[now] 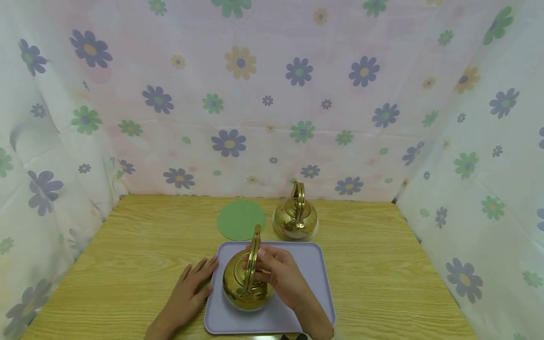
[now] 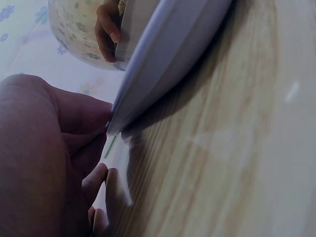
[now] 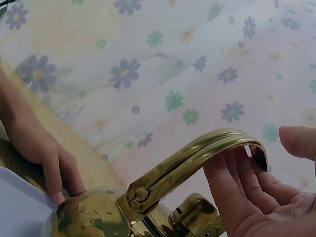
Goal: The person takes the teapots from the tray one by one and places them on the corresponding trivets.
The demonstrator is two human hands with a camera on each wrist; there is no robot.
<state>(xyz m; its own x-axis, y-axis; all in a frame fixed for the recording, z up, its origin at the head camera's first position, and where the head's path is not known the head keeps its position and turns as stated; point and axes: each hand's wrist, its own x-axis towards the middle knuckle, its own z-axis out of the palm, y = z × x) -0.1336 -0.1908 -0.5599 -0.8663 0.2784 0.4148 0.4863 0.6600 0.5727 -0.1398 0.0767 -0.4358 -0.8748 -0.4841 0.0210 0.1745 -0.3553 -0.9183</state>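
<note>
A shiny brass kettle stands on a pale lilac tray at the front of the table. My right hand is at the kettle's arched handle. Its fingers reach through under the arch, while the thumb stays apart from the metal in the right wrist view. To the left, my left hand lies spread, its fingertips at the tray's left rim. The left wrist view shows the thumb and fingers touching that rim.
Behind the tray, a second brass kettle sits on a pale round mat. Left of it lies a green round mat. The wooden table is enclosed by a flowered cloth at the back and sides.
</note>
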